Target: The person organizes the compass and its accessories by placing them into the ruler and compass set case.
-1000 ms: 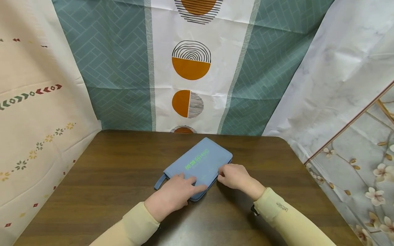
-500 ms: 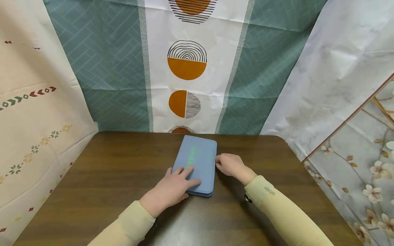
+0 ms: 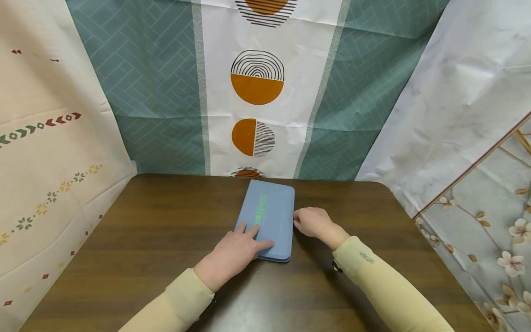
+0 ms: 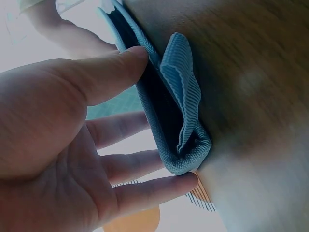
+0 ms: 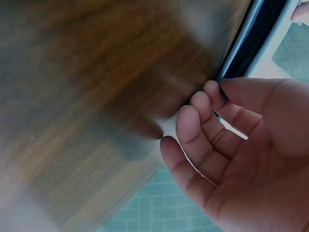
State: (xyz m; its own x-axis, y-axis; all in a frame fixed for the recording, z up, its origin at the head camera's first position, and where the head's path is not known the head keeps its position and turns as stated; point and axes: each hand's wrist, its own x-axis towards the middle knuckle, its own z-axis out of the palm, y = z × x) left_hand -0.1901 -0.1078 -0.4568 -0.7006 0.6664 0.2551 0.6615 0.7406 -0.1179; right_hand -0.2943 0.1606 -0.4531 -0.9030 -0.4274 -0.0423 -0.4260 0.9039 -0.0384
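Note:
A blue zippered case [image 3: 271, 221] with green lettering lies flat on the table in the head view, its long side pointing away from me. My left hand [image 3: 232, 253] rests on its near left part with fingers spread straight. In the left wrist view the thumb touches the case's edge, and a fabric wrist loop [image 4: 181, 72] sticks out at that end. At the right long edge, my right hand [image 3: 315, 222] has thumb and index finger pinched together by the zipper [image 5: 256, 46]. A small dark zipper pull [image 5: 222, 94] shows partly between those fingertips; the rest is hidden.
The brown wooden table [image 3: 166, 216] extends around the case. Behind its far edge hangs a green and white patterned cloth [image 3: 162, 101]. A cream cloth [image 3: 50, 175] borders the left side, and a marbled floral cloth [image 3: 464, 138] the right.
The case has turned counterclockwise, from slanting to the right to pointing almost straight away. My right hand has moved slightly farther off, staying at its right edge; the left hand remains on top.

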